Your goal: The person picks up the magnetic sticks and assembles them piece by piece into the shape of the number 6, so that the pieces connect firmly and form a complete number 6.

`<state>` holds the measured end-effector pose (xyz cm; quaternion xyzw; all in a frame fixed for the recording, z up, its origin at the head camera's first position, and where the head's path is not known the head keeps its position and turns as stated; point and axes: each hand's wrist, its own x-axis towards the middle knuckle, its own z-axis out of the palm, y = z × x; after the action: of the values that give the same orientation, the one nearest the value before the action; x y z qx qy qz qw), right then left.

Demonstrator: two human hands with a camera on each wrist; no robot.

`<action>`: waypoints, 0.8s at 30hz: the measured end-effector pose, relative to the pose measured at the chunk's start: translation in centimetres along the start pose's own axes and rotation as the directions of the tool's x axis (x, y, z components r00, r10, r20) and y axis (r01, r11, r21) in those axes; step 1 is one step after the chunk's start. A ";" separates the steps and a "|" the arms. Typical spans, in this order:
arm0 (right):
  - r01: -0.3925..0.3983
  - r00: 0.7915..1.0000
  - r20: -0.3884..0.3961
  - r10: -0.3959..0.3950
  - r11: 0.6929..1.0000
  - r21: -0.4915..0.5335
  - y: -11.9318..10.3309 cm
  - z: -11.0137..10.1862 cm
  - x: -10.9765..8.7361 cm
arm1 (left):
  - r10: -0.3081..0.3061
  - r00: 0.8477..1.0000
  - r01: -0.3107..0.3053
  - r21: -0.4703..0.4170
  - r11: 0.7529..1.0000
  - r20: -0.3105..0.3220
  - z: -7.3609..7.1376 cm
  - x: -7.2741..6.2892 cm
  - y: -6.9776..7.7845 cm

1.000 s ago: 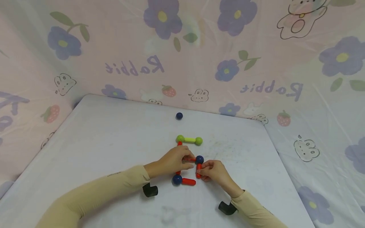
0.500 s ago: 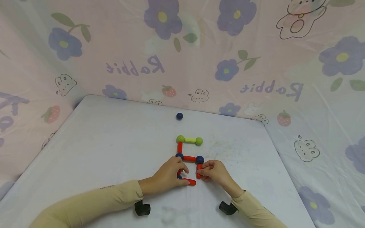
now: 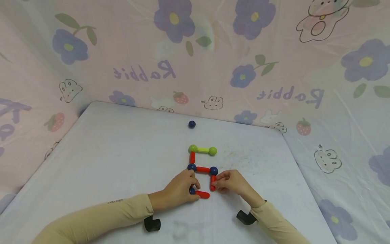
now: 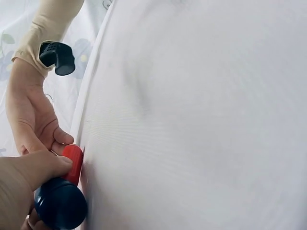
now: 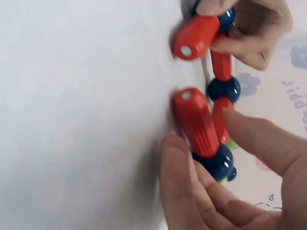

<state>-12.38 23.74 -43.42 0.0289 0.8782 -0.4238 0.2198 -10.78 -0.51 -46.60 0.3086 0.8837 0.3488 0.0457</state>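
Observation:
A figure of magnetic rods and balls lies on the table. At its lower left corner is a blue ball (image 4: 61, 203) with a red magnetic rod (image 3: 202, 194). My left hand (image 3: 178, 189) pinches that rod beside the ball, its thumb (image 4: 53, 164) lying across the rod. My right hand (image 3: 231, 183) is at the right-hand red rod (image 5: 195, 123), which hangs from another blue ball (image 3: 214, 170). Its fingers stand loosely either side of that rod, with a gap showing in the right wrist view. Bare grey ends of both rods face each other there.
Farther back, a light green rod (image 3: 202, 150) with green balls tops the figure. A lone dark blue ball (image 3: 192, 124) sits near the table's rear edge. Black wrist mounts (image 3: 152, 223) stick out below the sleeves. Printed cloth (image 3: 201, 67) hangs behind the table (image 3: 128, 142).
My left hand has come down from the middle red rod to the lower left corner, uncovering the middle of the figure. The right hand has shifted slightly right, its fingers still by the same rod.

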 end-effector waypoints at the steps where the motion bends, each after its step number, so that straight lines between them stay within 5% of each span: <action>1: 0.012 1.000 0.009 -0.012 1.000 -0.020 -0.1 -0.3 0.0 | 0.000 1.000 0.000 0.008 1.000 0.002 0.0 0.0 0.0; 13: 0.059 0.998 -0.004 -0.060 0.983 -0.172 -2.7 -5.1 0.9 | -0.014 1.000 0.014 0.011 1.000 -0.007 0.1 -0.3 0.1; 24: 0.196 0.973 -0.064 -0.221 0.942 -0.273 -5.9 -7.0 5.0 | -0.027 0.999 0.028 0.006 1.000 -0.035 0.3 -0.4 -0.1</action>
<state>-20.78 24.64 -37.33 -0.0739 0.9343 -0.3218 0.1344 -10.38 -0.59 -46.94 0.2903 0.8897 0.3506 0.0339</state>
